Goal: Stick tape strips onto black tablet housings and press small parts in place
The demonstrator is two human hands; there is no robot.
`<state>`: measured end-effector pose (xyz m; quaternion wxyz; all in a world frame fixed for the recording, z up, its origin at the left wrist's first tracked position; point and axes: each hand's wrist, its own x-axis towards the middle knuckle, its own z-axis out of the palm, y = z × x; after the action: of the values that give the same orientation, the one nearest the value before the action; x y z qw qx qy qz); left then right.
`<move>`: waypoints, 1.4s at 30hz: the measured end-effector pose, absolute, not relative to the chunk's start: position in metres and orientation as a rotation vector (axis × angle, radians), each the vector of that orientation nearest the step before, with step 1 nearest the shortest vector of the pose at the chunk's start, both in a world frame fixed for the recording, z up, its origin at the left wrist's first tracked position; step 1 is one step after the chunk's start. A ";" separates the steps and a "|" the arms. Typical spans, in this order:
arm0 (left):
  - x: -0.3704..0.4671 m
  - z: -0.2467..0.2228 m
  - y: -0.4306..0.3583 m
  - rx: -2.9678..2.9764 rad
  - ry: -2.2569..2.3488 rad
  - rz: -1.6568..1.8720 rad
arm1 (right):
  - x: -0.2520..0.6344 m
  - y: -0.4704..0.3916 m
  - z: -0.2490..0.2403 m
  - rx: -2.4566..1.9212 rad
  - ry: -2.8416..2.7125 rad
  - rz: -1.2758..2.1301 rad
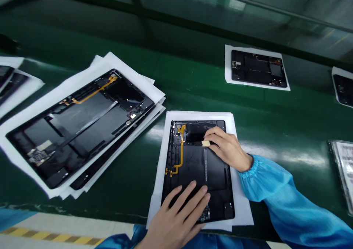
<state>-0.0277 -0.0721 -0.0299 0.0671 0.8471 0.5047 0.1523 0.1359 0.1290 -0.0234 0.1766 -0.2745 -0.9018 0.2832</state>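
Note:
In the head view, an opened black tablet housing (193, 168) lies on white sheets (242, 212) in front of me. An orange flex cable (181, 151) runs along its left side, and a dark flat strip (205, 164) lies down its middle. My left hand (180, 216) rests flat on the lower part of the housing, fingers spread, partly hiding a small circuit board (204, 214). Over the upper right part, my right hand (227, 146) pinches a small pale yellow tab (206, 143). Whether the tab is attached to the housing I cannot tell.
Left of me, a stack of similar tablet housings (88, 120) is layered with white sheets. Another housing (259, 68) lies on a sheet at the back right. A clear-edged tray (342, 168) sits at the right edge of the green table (190, 87).

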 end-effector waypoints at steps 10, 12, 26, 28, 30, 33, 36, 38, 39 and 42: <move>-0.028 -0.032 -0.073 2.589 1.525 0.452 | 0.136 0.129 -0.023 -0.760 -2.536 0.793; -0.028 -0.036 -0.074 2.604 1.520 0.453 | 0.136 0.130 -0.023 -0.764 -2.549 0.775; -0.046 -0.013 -0.040 2.613 1.564 0.271 | 0.137 0.127 -0.022 -0.769 -2.555 0.789; -0.047 -0.013 -0.026 2.610 1.612 0.260 | 0.137 0.127 -0.023 -0.781 -2.565 0.772; -0.045 -0.014 -0.013 2.593 1.663 0.269 | 0.136 0.127 -0.025 -0.787 -2.596 0.732; -0.042 -0.014 0.002 2.515 1.722 0.318 | 0.134 0.127 -0.026 -0.767 -2.630 0.640; -0.053 -0.015 0.004 2.375 1.800 0.425 | 0.140 0.121 -0.019 -0.763 -2.549 0.499; -0.070 -0.018 -0.002 2.198 1.958 0.563 | 0.152 0.110 -0.012 -0.882 -2.429 0.421; -0.080 -0.021 -0.005 2.086 2.060 0.628 | 0.160 0.102 -0.009 -0.999 -2.363 0.395; -0.103 -0.032 -0.012 1.877 2.238 0.628 | 0.180 0.075 -0.007 -1.436 -2.214 0.404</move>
<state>-0.1030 -0.0117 -0.0320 0.0771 0.6263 0.7469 0.2096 0.1803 0.0751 -0.0069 0.2337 -0.5230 -0.8064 0.1469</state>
